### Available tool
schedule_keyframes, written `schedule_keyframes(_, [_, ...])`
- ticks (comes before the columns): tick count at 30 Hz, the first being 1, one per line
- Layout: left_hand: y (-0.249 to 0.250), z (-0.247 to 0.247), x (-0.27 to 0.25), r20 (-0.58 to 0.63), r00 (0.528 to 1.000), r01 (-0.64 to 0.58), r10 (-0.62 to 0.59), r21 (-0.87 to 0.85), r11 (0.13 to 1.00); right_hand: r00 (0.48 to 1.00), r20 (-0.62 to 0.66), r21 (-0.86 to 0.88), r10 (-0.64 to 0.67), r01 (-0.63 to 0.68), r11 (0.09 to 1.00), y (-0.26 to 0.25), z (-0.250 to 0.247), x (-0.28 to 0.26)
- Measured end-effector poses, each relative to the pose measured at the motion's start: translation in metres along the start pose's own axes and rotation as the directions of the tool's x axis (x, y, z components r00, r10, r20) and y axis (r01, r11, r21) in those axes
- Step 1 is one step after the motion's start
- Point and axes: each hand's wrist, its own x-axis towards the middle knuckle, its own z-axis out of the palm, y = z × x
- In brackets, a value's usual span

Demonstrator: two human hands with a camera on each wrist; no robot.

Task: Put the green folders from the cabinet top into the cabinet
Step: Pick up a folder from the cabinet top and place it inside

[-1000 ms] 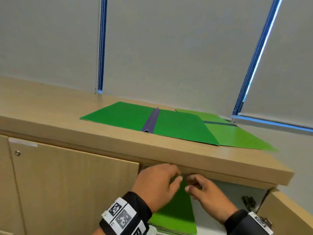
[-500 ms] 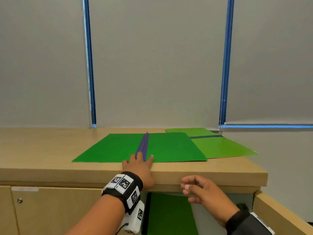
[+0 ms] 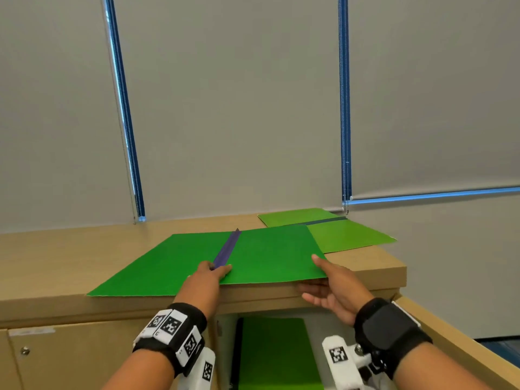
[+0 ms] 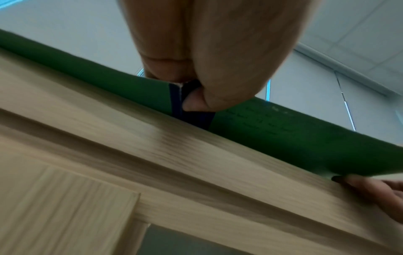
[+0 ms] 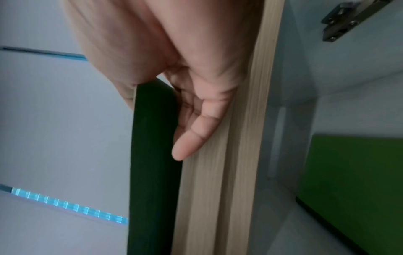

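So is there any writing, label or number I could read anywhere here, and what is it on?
No readable words or numbers.
Wristband: black-and-white square code patterns, no letters.
Dark green folder, underside: faint printed lines, too blurred to read.
Cabinet door: pale sticker at its top corner, too small to read.

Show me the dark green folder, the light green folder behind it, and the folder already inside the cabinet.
dark green folder [image 3: 270, 260]: head view, right flap.
light green folder [image 3: 349, 235]: head view, near flap.
folder inside the cabinet [image 3: 275, 353]: head view, cover's middle.
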Motion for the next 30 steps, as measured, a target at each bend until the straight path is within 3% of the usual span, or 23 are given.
schedule_keyframes(5, [-0.001, -0.011, -0.025, -0.094, 0.995, -0.033, 0.026, -0.072, 0.997, 0.987, 0.151, 0.215, 0.049, -0.081, 0.973, -0.033, -0.002, -0.003])
schedule_keyframes(8, [-0.002, -0.016, -0.043, -0.096, 0.99, -0.113, 0.1, -0.144, 0.983, 0.979, 0.18, 0.119, 0.094, -0.116, 0.986, -0.051, 0.0, -0.002])
schedule_keyframes(12, [-0.013, -0.015, -0.058, -0.002, 0.985, -0.168, 0.175, -0.297, 0.94, 0.985, 0.141, -0.106, 0.101, -0.087, 0.991, -0.066, 0.009, -0.005])
schedule_keyframes(15, [-0.019, -0.023, -0.063, 0.093, 0.987, -0.064, 0.132, -0.528, 0.847, 0.969, 0.246, -0.087, 0.002, 0.02, 0.996, -0.078, 0.017, -0.014])
schedule_keyframes(18, [-0.022, -0.043, -0.055, -0.026, 0.997, 0.036, -0.075, -0.691, 0.722, 0.933, 0.346, -0.036, -0.103, 0.122, 0.992, -0.087, 0.025, -0.025])
schedule_keyframes(22, [-0.023, -0.084, -0.045, -0.203, 0.953, -0.03, -0.226, -0.803, 0.595, 0.861, 0.458, 0.05, -0.222, 0.225, 0.973, -0.096, 0.035, -0.05])
schedule_keyframes(26, [-0.005, -0.13, -0.064, -0.39, 0.916, -0.322, -0.096, -0.857, 0.403, 0.801, 0.521, 0.105, -0.294, 0.282, 0.954, -0.1, 0.04, -0.061])
schedule_keyframes(30, [0.022, -0.159, -0.089, -0.462, 0.885, -0.391, -0.063, -0.809, 0.438, 0.795, 0.485, 0.034, -0.363, 0.398, 0.917, -0.101, 0.053, -0.069])
